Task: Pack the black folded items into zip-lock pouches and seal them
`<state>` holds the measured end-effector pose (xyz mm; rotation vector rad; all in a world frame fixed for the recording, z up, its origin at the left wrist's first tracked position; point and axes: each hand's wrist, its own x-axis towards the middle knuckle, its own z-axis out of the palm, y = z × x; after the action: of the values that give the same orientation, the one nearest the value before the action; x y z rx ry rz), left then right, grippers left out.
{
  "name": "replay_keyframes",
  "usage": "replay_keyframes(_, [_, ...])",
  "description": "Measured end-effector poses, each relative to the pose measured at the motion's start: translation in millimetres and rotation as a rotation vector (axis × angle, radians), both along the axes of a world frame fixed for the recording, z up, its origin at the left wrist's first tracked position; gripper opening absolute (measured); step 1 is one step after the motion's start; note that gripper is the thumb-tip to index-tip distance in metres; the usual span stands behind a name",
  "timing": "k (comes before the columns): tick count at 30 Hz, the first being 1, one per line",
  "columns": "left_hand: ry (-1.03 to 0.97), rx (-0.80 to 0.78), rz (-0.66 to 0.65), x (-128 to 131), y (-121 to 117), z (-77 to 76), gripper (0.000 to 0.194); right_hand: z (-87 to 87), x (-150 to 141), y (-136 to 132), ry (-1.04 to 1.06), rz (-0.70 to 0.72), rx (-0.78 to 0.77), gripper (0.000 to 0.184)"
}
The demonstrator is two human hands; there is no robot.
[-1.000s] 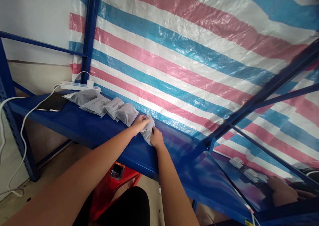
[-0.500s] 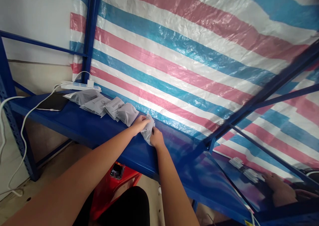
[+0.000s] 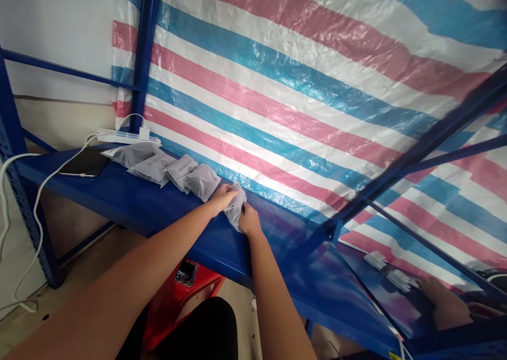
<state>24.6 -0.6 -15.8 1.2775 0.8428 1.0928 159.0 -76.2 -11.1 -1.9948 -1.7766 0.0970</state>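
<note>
Both my hands are closed on a frosted plastic bag (image 3: 234, 212) over the blue shelf (image 3: 285, 243). My left hand (image 3: 222, 199) grips its upper left side, thumb on top. On its right edge is my right hand (image 3: 249, 220), with the fingers partly hidden behind the bag. What the bag contains cannot be made out. Just left of my left hand lies a similar frosted bag (image 3: 203, 181). A printed bag (image 3: 181, 168) leans beside that one, and more frosted bags (image 3: 150, 168) continue the row leftward along the back of the shelf.
A white power strip (image 3: 129, 136) with a plugged-in charger stands behind a dark tablet-like device (image 3: 85, 162) at the left. White cables hang over the left edge. Blue posts and a striped tarp (image 3: 253, 95) back the shelf. Below is a red stool (image 3: 198, 291). Another person's hand (image 3: 443, 296) is at far right.
</note>
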Motion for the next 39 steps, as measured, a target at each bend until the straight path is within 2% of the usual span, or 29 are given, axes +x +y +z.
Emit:
replay_keyframes(20, [0.003,-0.022,0.021,0.2,-0.8,2.3,0.038,-0.3,0.4,0.4,0.014,0.000,-0.003,0.032])
replay_keyframes(30, [-0.002,-0.003,0.025,2.6,3.4,-2.0,0.040,-2.5,1.8,1.4,0.019,0.007,0.007,0.031])
replay_keyframes(39, [0.023,-0.001,0.028,1.2,0.0,1.7,0.036,-2.3,2.2,1.9,0.014,0.011,0.007,0.032])
